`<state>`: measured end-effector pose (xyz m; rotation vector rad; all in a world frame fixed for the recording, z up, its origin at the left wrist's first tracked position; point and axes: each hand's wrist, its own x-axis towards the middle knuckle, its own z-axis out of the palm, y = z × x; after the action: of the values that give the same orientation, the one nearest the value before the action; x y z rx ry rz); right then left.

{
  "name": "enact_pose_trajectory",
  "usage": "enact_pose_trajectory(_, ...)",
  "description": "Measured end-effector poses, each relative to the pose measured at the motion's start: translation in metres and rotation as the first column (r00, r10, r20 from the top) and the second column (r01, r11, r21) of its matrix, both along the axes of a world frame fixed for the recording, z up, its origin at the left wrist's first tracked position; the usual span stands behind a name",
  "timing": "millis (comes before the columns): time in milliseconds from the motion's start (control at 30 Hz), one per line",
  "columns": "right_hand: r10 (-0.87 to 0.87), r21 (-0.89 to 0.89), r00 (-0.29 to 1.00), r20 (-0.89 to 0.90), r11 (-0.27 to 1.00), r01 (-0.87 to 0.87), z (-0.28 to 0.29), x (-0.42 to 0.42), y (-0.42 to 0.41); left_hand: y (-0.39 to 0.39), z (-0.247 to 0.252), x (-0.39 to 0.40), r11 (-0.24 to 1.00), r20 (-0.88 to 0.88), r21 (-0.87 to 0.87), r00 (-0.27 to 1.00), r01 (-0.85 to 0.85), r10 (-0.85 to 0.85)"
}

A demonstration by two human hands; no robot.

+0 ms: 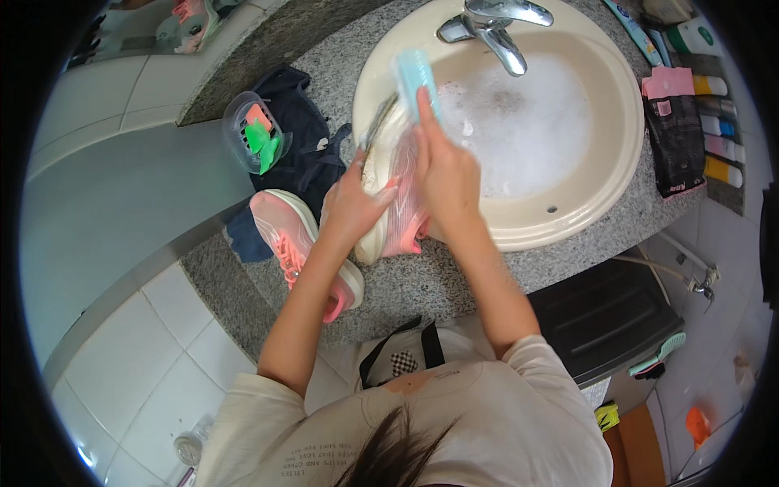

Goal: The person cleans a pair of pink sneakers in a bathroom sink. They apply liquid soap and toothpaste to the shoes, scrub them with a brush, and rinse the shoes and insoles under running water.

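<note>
My left hand (356, 207) grips a pink sneaker (406, 182) by its thick white sole, tilted on its side at the left rim of the sink. A light blue brush (417, 79) is in my right hand (447, 170), its index finger laid along the back. The brush is blurred and lies against the toe end of the shoe; its bristles are hidden. Below, the cream oval sink (572, 213) holds water covered in white foam (535, 134). A second pink sneaker (283, 228) with coral laces lies on the counter, partly behind my left forearm.
A chrome faucet (496, 36) stands at the sink's back. Dark cloth (304, 158) and a clear soap dish (234, 131) with green and pink pieces lie left on the granite counter (420, 286). A black-and-pink pouch (675, 134) and several tubes line the right side.
</note>
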<state>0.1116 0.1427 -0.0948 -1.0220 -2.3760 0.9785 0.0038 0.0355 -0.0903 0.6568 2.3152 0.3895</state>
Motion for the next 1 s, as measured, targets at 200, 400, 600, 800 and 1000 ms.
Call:
enact_pose_trajectory(200,0.203,0.022,0.972,0.117,0.978,-0.207,0.004,0.05,-0.041,0.002,0.0,0.004,1.0,-0.009,-0.011,1.0,-0.009,0.009)
enact_pose_trajectory(400,0.351,-0.006,0.934,0.073,0.936,-0.351,0.007,0.034,-0.034,-0.038,-0.008,0.016,0.943,0.178,0.313,0.982,-0.112,0.057)
enact_pose_trajectory(600,0.413,-0.208,0.909,0.059,0.895,-0.394,0.015,0.061,-0.061,-0.06,-0.012,0.026,0.887,0.452,0.202,0.843,-0.415,0.291)
enact_pose_trajectory(800,0.411,-0.087,0.9,0.141,0.911,-0.403,0.018,0.05,-0.039,-0.046,-0.013,0.05,0.941,0.042,0.284,0.983,-0.181,0.177)
enact_pose_trajectory(1000,0.321,0.142,0.947,0.005,0.937,-0.319,-0.007,0.057,-0.045,-0.038,-0.015,0.044,0.976,-0.028,0.214,0.999,-0.039,0.046)
